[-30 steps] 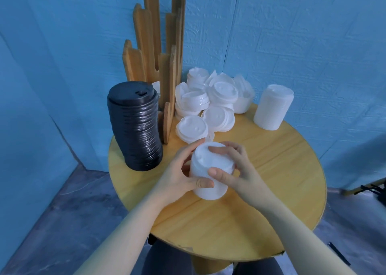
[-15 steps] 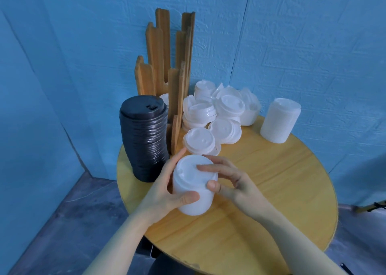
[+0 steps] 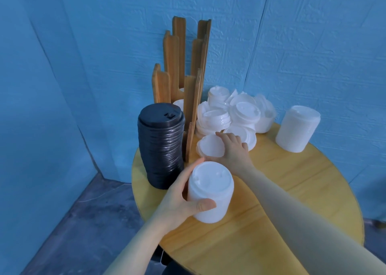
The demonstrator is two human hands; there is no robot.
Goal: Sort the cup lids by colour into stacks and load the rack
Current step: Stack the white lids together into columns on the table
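A short stack of white lids (image 3: pixel 211 193) stands near the round wooden table's (image 3: pixel 292 191) front left, and my left hand (image 3: pixel 183 199) grips its side. My right hand (image 3: pixel 235 149) reaches forward and curls over a small pile of white lids (image 3: pixel 210 148) lying in front of the rack. Loose white lids (image 3: pixel 234 111) are heaped behind it. A tall stack of black lids (image 3: pixel 161 145) stands at the table's left edge. The wooden slatted rack (image 3: pixel 181 80) rises behind the black stack.
Another upright stack of white lids (image 3: pixel 297 131) stands at the table's back right. Blue walls close in behind and to the left. The floor below is grey.
My right hand left the white stack and reached forward to the small pile of lids by the rack. My left hand kept hold of the stack, which shifted left.
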